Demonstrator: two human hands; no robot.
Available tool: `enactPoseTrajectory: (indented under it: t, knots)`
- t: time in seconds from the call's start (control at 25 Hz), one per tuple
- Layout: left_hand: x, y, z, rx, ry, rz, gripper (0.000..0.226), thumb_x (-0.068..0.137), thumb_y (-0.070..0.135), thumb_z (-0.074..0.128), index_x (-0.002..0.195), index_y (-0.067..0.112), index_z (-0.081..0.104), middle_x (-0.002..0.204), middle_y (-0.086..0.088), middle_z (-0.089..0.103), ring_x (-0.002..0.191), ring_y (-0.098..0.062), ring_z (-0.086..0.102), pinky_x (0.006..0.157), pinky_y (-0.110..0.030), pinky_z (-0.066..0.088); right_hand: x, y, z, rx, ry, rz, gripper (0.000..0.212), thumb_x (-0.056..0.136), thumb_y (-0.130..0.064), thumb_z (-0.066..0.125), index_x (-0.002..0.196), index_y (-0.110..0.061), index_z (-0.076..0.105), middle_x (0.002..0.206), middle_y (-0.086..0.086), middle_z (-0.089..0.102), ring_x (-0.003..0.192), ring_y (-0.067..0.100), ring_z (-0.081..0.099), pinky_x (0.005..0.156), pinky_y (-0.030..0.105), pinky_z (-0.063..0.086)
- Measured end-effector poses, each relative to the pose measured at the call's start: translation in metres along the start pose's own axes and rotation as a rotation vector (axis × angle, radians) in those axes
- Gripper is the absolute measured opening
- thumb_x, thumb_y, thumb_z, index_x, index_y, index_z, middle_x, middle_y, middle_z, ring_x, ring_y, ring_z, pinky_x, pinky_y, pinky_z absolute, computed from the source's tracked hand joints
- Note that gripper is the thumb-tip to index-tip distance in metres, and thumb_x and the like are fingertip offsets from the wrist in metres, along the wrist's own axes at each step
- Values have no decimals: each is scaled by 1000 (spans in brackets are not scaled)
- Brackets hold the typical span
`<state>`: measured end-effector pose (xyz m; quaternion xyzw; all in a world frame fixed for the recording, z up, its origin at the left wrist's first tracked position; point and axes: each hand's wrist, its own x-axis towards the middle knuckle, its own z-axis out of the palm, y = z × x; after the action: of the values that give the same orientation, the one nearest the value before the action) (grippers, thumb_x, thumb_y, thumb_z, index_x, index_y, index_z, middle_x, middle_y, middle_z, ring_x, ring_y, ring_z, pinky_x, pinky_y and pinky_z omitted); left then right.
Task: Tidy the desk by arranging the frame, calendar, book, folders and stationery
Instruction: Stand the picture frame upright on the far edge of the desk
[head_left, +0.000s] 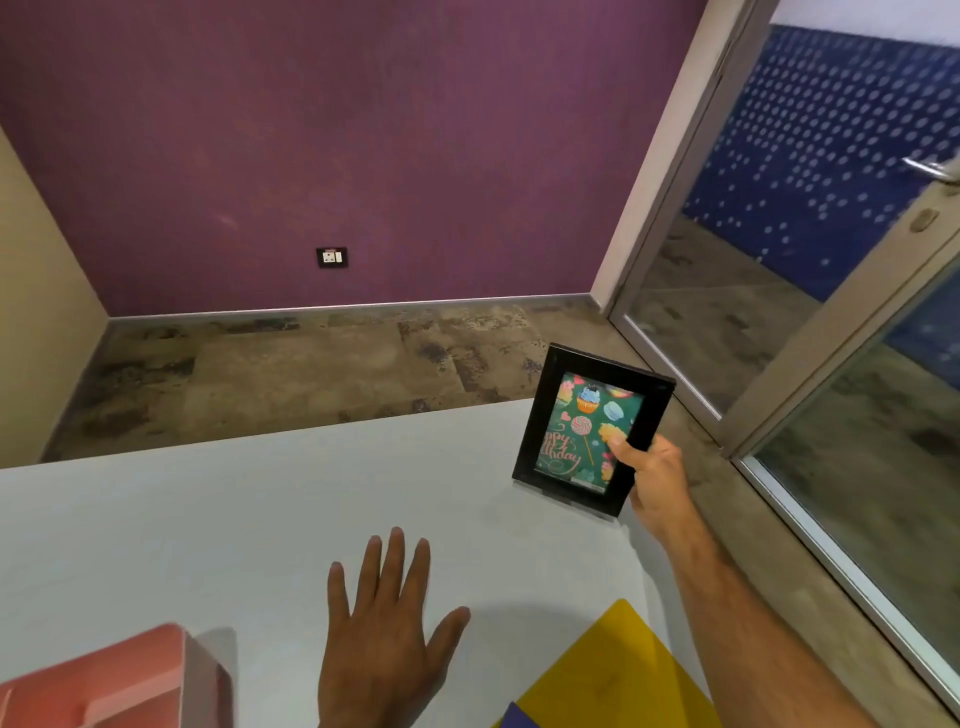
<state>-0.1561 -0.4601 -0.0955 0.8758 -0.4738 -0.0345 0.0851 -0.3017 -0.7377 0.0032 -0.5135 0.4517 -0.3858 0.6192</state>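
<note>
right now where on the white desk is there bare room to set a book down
The widest bare patch of the white desk runs from the far edge to the pink box, left of the flat left hand. The right side is crowded: black picture frame in the right hand, yellow folder at the near corner.

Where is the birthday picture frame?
The black rectangular picture frame stands at the white desk's far right corner, gripped by the right hand, beyond the yellow folder.
</note>
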Motion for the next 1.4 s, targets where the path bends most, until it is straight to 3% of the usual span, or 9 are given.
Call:
enactPoseTrajectory:
  t: [0.56, 0.64, 0.84, 1.0, 1.12, 1.28, 1.4]
  knots:
    - [3, 0, -1, -4, -21, -13, 79, 88, 77, 27, 146, 26, 43, 156, -4, 35, 145, -29, 29, 113, -60, 14, 39, 16, 2, -3, -29, 107, 23, 94, -8, 57, 116, -13, 60, 116, 9, 68, 103, 27, 68, 88, 49, 54]
    - [1, 0, -2, -12, -14, -18, 80, 88, 78, 24, 148, 27, 40, 158, -3, 30, 147, -27, 24, 115, -59, 11, 34, 19, 1, 29, -27, 122, 28, 93, -8, 57, 121, -13, 57, 116, 8, 68, 102, 26, 67, 85, 47, 55]
    - [-1, 0, -3, -35, 4, -20, 82, 88, 78, 18, 152, 28, 28, 161, -1, 19, 150, -24, 10, 118, -57, 6, 22, 39, -14, 5, 59, 84, 50, 92, -21, 59, 139, -25, 41, 123, 7, 64, 111, 25, 62, 98, 46, 47]
    - [-2, -2, -2, -31, -25, -8, 80, 89, 77, 23, 149, 25, 37, 159, -4, 27, 149, -26, 19, 117, -58, 10, 8, 54, -19, 47, 126, 40, 56, 92, -35, 59, 141, -19, 38, 127, 11, 60, 115, 25, 60, 91, 36, 49]
    - [-4, -4, -2, -34, -61, 2, 79, 90, 76, 21, 148, 25, 38, 158, -4, 30, 148, -26, 22, 118, -56, 9, -10, 61, -21, 62, 177, 0, 47, 96, -39, 51, 135, -14, 43, 124, 18, 60, 116, 29, 58, 102, 40, 45]
    - [-14, -4, -7, -81, -110, -14, 74, 93, 71, 15, 146, 26, 41, 156, -2, 34, 146, -25, 28, 116, -50, 2, -42, 65, -25, 41, 210, -3, 46, 99, -42, 43, 135, -12, 43, 122, 19, 61, 113, 28, 59, 104, 39, 44]
    - [-24, -7, -16, -144, -111, -10, 80, 86, 68, -1, 154, 31, 20, 164, 2, 7, 151, -21, 1, 115, -46, -14, -70, 66, -30, -1, 206, 43, 44, 100, -42, 41, 132, -12, 47, 118, 17, 62, 115, 30, 58, 105, 39, 43]
